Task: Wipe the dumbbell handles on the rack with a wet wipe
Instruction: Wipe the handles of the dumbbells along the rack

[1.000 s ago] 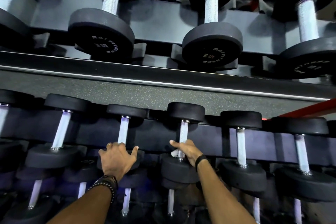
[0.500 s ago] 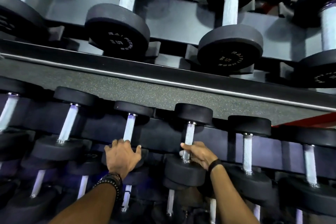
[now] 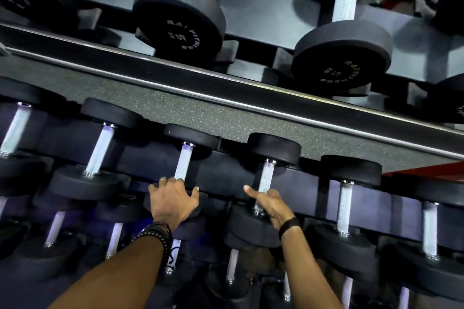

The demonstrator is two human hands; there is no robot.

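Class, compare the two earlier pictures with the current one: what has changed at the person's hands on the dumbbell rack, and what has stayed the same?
The right hand stays wrapped round the lower end of the same dumbbell handle. The white wipe that showed under its fingers a second ago is now hidden, and the thumb sticks out to the left. The left hand keeps resting on the near weight of the neighbouring dumbbell. No dumbbell moved; only the camera shifted.

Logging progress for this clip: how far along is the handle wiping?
Done: nothing tells wiped handles from unwiped. In hand: right hand grips the lower end of one middle-row handle; left hand rests on the neighbouring dumbbell's head. Left: cannot be counted.
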